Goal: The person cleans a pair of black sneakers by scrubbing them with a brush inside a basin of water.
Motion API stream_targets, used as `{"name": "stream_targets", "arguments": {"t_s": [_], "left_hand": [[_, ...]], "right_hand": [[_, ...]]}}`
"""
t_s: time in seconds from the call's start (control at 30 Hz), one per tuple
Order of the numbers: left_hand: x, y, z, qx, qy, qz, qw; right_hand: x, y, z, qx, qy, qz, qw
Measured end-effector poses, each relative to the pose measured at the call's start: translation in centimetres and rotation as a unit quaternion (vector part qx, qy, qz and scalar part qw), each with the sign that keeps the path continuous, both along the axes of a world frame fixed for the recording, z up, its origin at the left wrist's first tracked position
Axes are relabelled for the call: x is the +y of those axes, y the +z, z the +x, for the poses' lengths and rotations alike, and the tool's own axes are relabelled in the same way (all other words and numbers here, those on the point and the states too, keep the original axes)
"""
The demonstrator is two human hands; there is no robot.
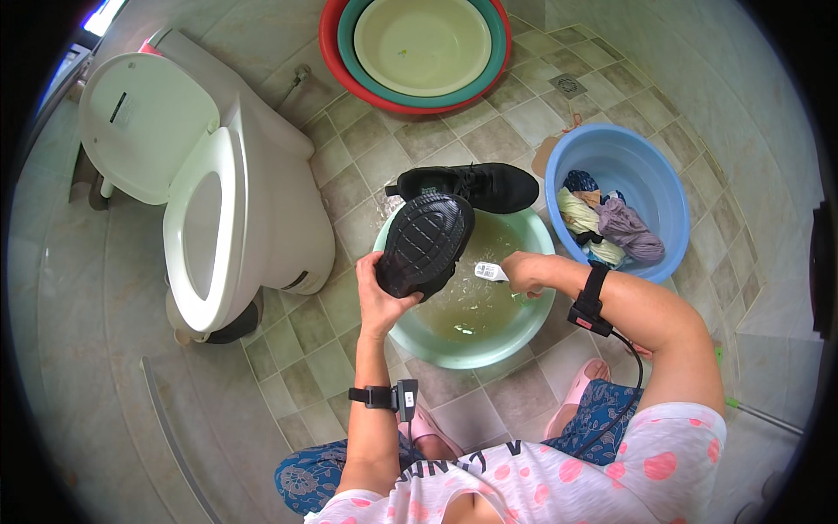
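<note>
My left hand (382,293) grips a black shoe (428,240) over the left side of a pale green basin (458,356). The shoe is tilted, its ridged, wet-looking sole facing up. Closed around a white-handled tool (491,272), apparently a brush, my right hand (525,273) is above the basin's right side. The handle's labelled end pokes out to the left; its head is mostly hidden by the hand. Cloudy, brownish water (476,314) with some bubbles fills the basin. A second black shoe (502,186) lies at the basin's far edge, toe to the right.
A blue tub (676,188) with wet-looking clothes (624,229) stands at the right. Nested red, green and cream basins (500,52) are at the back, near a floor drain (568,85). A toilet (292,201) with its lid raised takes up the left. The floor is tiled.
</note>
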State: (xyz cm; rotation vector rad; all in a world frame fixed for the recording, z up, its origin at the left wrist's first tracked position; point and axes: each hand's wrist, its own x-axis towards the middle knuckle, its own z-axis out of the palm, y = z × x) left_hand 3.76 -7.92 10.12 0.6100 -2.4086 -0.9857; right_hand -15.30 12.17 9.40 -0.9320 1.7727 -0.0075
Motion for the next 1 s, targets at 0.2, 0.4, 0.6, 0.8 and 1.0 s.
{"name": "stream_targets", "arguments": {"t_s": [0.2, 0.4, 0.6, 0.8, 1.0], "left_hand": [[-0.1, -0.4, 0.1, -0.007, 0.001, 0.007, 1.0], [0.1, -0.4, 0.0, -0.021, 0.005, 0.015, 1.0], [0.2, -0.9, -0.2, -0.025, 0.002, 0.029, 0.999], [-1.2, -2.6, 0.9, -0.032, 0.015, 0.144, 0.989], [-0.8, -3.1, 1.7, 0.025, -0.065, 0.622, 0.78]], "right_hand": [[-0.4, -0.7, 0.3, -0.015, -0.057, 0.03, 0.998], [-0.5, -1.0, 0.1, 0.008, 0.023, 0.02, 0.999], [-0.4, -1.1, 0.0, 0.007, -0.009, 0.024, 1.0], [-0.7, 1.2, -0.7, 0.009, 0.006, 0.013, 1.0], [-0.3, 3.9, -2.5, -0.042, -0.032, -0.016, 0.998]]}}
